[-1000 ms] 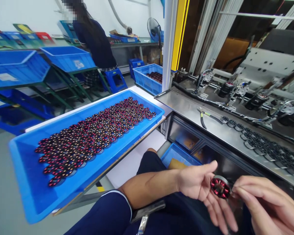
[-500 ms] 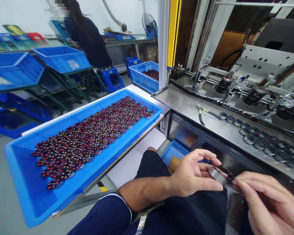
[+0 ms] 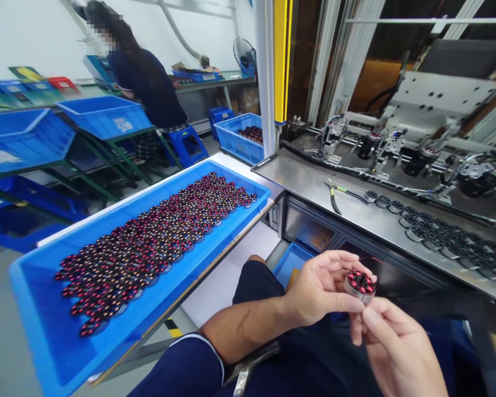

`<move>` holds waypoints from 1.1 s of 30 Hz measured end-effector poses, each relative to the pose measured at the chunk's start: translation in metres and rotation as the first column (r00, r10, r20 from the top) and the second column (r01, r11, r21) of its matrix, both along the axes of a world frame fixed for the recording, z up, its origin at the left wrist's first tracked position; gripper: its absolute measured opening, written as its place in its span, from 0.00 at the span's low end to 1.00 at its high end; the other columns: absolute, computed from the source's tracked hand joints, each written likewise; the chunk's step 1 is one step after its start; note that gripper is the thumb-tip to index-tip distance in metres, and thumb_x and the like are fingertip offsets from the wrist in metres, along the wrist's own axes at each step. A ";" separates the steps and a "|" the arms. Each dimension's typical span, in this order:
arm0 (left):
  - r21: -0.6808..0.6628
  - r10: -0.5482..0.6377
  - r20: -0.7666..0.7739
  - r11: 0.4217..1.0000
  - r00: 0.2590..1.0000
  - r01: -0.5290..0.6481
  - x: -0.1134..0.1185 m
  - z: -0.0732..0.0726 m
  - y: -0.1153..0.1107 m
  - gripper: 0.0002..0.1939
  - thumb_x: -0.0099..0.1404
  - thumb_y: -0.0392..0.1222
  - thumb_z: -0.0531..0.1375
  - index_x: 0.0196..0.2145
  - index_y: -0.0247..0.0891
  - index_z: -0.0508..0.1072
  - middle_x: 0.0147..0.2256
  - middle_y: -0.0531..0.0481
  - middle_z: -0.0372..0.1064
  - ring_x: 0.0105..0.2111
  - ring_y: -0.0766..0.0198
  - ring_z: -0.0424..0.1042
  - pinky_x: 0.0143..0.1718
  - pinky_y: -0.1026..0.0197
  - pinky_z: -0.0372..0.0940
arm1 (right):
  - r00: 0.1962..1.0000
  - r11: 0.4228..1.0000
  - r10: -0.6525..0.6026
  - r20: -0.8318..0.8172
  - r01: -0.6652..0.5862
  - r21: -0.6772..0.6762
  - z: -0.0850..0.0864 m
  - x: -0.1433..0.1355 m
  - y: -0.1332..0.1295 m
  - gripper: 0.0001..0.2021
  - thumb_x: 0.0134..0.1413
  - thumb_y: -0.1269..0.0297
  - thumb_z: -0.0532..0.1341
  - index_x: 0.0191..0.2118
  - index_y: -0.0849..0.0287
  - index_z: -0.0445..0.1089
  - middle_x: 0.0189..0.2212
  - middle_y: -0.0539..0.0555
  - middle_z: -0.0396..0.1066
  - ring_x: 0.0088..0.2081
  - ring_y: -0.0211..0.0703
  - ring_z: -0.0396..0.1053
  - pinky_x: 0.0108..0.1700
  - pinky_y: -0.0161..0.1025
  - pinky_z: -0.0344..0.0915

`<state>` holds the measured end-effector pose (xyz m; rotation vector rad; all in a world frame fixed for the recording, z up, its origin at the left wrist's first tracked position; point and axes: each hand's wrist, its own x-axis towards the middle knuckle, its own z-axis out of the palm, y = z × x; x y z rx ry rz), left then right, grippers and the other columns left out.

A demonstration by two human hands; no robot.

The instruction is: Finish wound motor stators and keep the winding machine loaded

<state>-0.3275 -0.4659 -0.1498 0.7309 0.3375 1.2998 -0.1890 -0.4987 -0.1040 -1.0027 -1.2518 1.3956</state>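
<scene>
My left hand (image 3: 320, 289) grips a motor stator (image 3: 360, 284) by its rim, thumb in front and fingers behind. The stator is a round metal ring with red wire coils facing up, and a thin red wire end (image 3: 372, 258) sticks out past its far side. Just below it, my right hand (image 3: 397, 336) has its thumb and forefinger pinched together close to the ring's lower edge. What lies in that pinch, if anything, is too small to make out.
To the left, a blue tray (image 3: 28, 275) holds rows of wound stators (image 3: 157, 242). Cutting pliers (image 3: 334, 196) and bare dark stator cores (image 3: 438, 234) lie on the metal bench (image 3: 289, 173) before a machine (image 3: 430, 110). A co-worker (image 3: 144, 82) sits at the back.
The stator has turned so its coil face shows. My right hand has moved left, from the wire ends at the stator's right to its lower edge. The view has shifted slightly.
</scene>
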 end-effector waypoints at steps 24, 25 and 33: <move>0.287 0.147 -0.402 0.957 0.904 -0.028 -0.019 0.022 0.013 0.11 0.62 0.46 0.68 0.31 0.35 0.77 0.41 0.41 0.79 0.52 0.54 0.74 0.61 0.48 0.62 | 0.999 0.982 0.038 -0.038 -0.030 0.187 -0.047 0.034 0.006 0.21 0.46 0.60 0.75 0.49 0.53 0.78 0.45 0.58 0.78 0.45 0.48 0.78 0.46 0.36 0.75; 0.193 0.109 -0.385 0.981 0.916 -0.035 -0.015 0.016 0.016 0.13 0.61 0.48 0.68 0.31 0.34 0.76 0.40 0.41 0.79 0.50 0.54 0.75 0.59 0.49 0.63 | 1.000 0.974 0.013 -0.015 -0.009 0.227 -0.047 0.035 0.005 0.20 0.47 0.61 0.75 0.48 0.54 0.78 0.45 0.58 0.77 0.45 0.47 0.78 0.46 0.35 0.75; -0.022 0.110 -0.487 0.990 0.866 -0.138 -0.003 -0.006 0.010 0.24 0.55 0.53 0.71 0.43 0.33 0.77 0.43 0.41 0.77 0.43 0.62 0.74 0.47 0.59 0.65 | 0.915 0.668 -0.365 0.171 0.130 0.733 -0.038 0.035 0.002 0.24 0.49 0.79 0.70 0.53 0.56 0.72 0.43 0.57 0.72 0.46 0.47 0.72 0.46 0.44 0.73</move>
